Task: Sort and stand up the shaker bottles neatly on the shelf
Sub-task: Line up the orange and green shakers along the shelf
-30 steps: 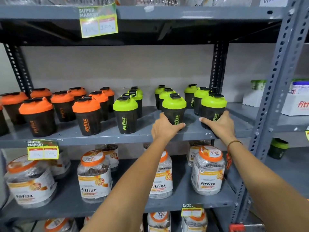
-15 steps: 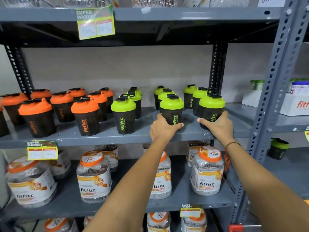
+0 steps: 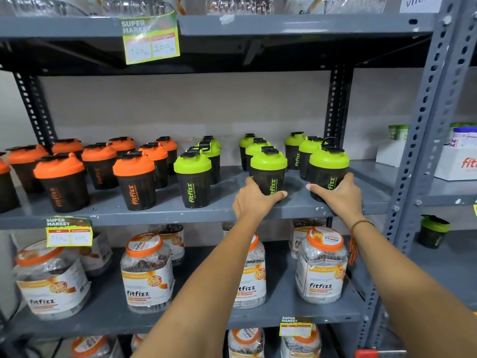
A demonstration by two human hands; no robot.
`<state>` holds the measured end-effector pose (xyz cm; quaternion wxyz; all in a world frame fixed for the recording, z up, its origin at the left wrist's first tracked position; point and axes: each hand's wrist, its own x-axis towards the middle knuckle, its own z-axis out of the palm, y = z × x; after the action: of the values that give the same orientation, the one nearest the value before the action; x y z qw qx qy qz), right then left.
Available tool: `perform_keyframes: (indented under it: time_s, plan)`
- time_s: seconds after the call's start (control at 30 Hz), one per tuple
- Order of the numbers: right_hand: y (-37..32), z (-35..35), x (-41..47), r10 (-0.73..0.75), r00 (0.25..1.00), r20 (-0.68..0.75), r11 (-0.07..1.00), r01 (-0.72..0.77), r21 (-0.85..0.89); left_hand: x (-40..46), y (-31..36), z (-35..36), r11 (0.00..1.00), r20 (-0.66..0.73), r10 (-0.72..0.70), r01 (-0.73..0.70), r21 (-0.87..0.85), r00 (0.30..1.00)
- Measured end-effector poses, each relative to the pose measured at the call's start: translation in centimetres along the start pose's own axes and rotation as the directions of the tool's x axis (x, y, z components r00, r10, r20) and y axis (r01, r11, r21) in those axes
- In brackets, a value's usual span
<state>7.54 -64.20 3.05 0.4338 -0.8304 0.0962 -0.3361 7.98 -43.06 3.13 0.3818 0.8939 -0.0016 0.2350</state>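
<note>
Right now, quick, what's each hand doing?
Left hand: closed around a green-lid shaker standing on the shelf.
Right hand: closed around another green-lid bottle to its right.

Shelf (image 3: 165,210): grey painted metal, matt, paint chipped at front edge.
Green lids (image 3: 268,161): smooth plastic, slight sheen.
Orange lids (image 3: 134,165): same plastic, satin.
Bottle bodies (image 3: 192,188): dark see-thru plastic, glossy.
Price tag (image 3: 69,232): shiny paper.
Jars (image 3: 147,277): clear plastic, glossy.
</note>
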Motion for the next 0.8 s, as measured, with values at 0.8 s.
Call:
perform_keyframes:
  time_s: [0.8]
  plan:
    - [-1.5,-1.4,-2.3,0.072,0.993,-0.094,0.971,-0.048,0.234,-1.9,0.1,-2.1,0.985,-0.002,-0.05,0.048,-0.164,0.999]
